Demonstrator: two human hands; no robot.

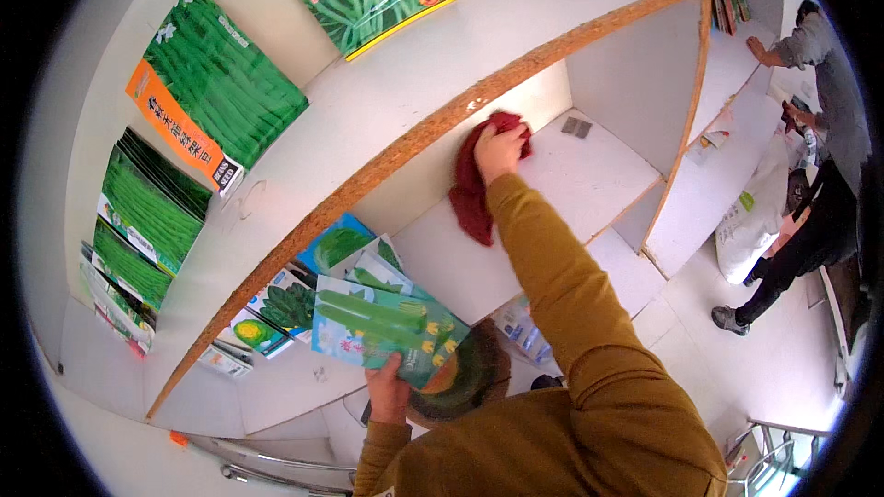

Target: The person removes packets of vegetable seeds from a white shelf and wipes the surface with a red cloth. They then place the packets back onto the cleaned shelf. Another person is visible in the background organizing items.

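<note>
My right hand presses a dark red cloth against the back of a lower white shelf compartment. Part of the cloth hangs down onto the shelf board. Low in front of me, my left hand grips a seed packet picturing long green gourds and yellow flowers, its thumb over the near edge. Just behind it a similar packet shows; whether it is held too, I cannot tell. A leafy-vegetable packet stands to the left on the same shelf.
A chipboard shelf edge runs above my right hand. Bean seed packets stand on the upper shelf. A small dark square piece lies in the compartment's back corner. At right, another person stands by a white sack.
</note>
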